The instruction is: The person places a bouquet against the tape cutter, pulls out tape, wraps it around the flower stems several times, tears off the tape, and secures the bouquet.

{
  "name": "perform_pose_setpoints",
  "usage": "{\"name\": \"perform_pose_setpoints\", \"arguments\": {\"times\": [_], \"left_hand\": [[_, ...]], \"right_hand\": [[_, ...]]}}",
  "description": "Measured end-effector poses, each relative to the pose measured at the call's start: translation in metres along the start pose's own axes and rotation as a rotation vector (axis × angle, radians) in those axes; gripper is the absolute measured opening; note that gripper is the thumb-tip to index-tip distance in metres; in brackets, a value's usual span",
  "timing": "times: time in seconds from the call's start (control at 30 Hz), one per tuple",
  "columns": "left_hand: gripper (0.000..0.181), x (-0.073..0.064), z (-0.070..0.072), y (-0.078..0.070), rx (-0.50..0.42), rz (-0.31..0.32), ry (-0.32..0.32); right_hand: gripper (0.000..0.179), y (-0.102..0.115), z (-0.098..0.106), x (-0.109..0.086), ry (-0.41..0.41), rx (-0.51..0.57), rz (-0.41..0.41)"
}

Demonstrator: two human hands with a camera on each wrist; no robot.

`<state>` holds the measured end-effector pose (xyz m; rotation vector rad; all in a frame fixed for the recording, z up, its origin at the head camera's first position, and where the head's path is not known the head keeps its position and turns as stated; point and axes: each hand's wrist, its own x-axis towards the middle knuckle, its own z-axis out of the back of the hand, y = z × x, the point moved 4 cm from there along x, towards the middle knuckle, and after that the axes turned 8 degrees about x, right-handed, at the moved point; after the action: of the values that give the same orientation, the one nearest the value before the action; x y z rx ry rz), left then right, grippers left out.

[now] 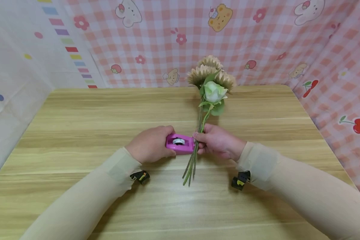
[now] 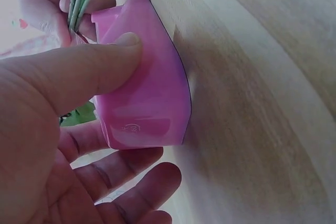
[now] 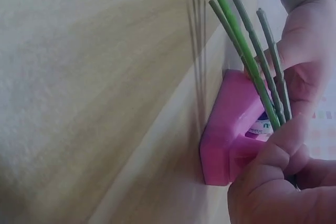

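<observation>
A pink tape dispenser point(image 1: 184, 150) with a roll of tape point(image 1: 178, 141) in it stands on the table. My left hand point(image 1: 151, 144) grips its left end, the thumb pressed on its side in the left wrist view. My right hand point(image 1: 220, 141) pinches a bunch of artificial flower stems point(image 3: 252, 69) at the dispenser's right end. The bunch has a pale green-white rose point(image 1: 214, 91) in front of beige flowers point(image 1: 209, 71). The cut stem ends point toward me, above the tabletop. Whether tape lies between the right fingers is hidden.
The wooden table point(image 1: 78, 116) reaches back to a pink checked cloth point(image 1: 156, 40) with cartoon prints. A white sheet point(image 1: 15, 66) hangs at the left. Small black wrist cameras point(image 1: 241, 180) sit under both sleeves.
</observation>
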<state>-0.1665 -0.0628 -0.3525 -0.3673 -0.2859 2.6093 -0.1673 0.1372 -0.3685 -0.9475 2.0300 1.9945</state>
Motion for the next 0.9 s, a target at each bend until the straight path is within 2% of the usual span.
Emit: {"name": "perform_pose_setpoints", "arguments": {"times": [0.4,0.9], "left_hand": [[0.039,-0.0007,0.0009,-0.0001,0.023,0.003,0.005],[0.039,0.0000,0.0001,0.0016,0.016,0.004,0.006]], "right_hand": [[0.008,0.0074,-0.0017,0.0005,-0.008,-0.113,0.024],[0.011,0.0101,-0.0027,-0.0020,-0.029,-0.139,0.070]]}}
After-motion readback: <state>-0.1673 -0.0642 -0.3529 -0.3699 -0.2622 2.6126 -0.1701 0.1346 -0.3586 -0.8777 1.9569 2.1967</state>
